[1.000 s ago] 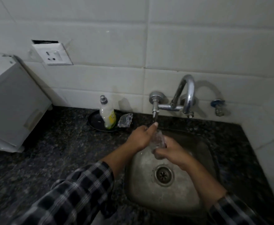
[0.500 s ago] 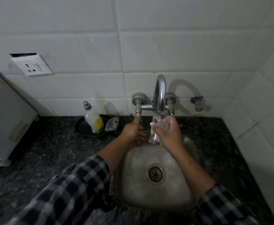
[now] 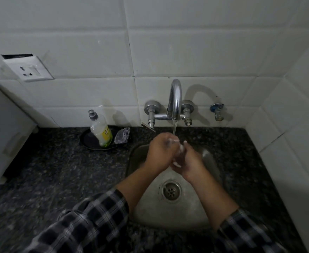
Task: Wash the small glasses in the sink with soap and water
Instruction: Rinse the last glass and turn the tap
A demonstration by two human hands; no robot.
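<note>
Washing-up at a kitchen sink (image 3: 186, 216): holding a glass (image 3: 176, 149) in the stream from the tap (image 3: 175, 99), just above the back of the sink. Gripped from both sides, with the left hand (image 3: 160, 152) curled round the upper part and the right hand (image 3: 191, 161) wrapped round the lower, fingers of both closed on it. Too blurred to tell how each finger lies, or whether any suds cling.

Judged to be midway through this one glass: water running, glass directly under it, not yet set down. Looks more like wetting or rinsing than scrubbing, though not certain. Soap bottle (image 3: 100, 132) upright, cap on, in a dark dish (image 3: 88, 143) on the worktop (image 3: 58, 170), left of the sink and well apart from both hands. Crumpled scrubber (image 3: 122, 137) just beside it, neither in use. No way of saying from here whether soap has gone on.

Only this one glass in view; none seen lying round the drain (image 3: 171, 190), none seen on the worktop. Hence no count of how many done or how many left. Left to do at the least, by this reckoning: finish the glass in hand, set it somewhere to dry, shut off the tap.
</note>
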